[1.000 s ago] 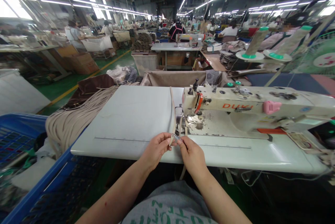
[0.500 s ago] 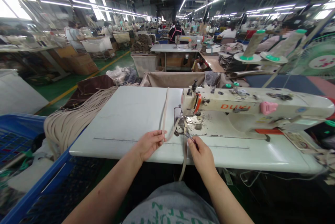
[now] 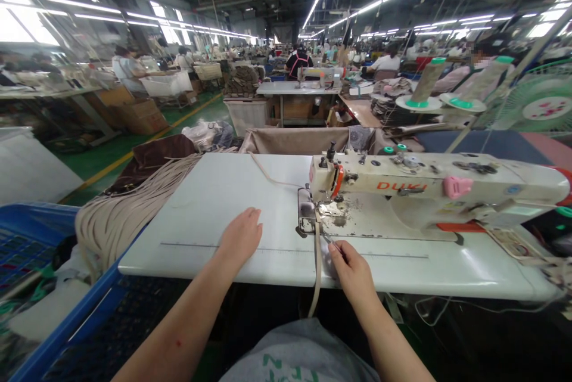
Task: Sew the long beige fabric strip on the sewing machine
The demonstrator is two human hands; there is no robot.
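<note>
A long beige strap runs from under the presser foot of the sewing machine down over the table's front edge. Behind the needle area its far part lies across the tabletop to the back edge. My left hand hovers over or rests on the table left of the machine, fingers loosely stretched forward, holding nothing visible. Just right of the strap, my right hand is closed on a slim pointed metal tool. Most of that tool is hidden in the fingers, so its exact kind is unclear.
A printed ruler line crosses the white table. Many beige straps hang in a bundle at the left, above a blue basket. Thread cones and a green fan stand at right. Other people work farther back.
My left hand has let go of the strap and moved left. The strap's far part has dropped onto the tabletop behind the needle. My right hand has shifted slightly right, away from the strap.
</note>
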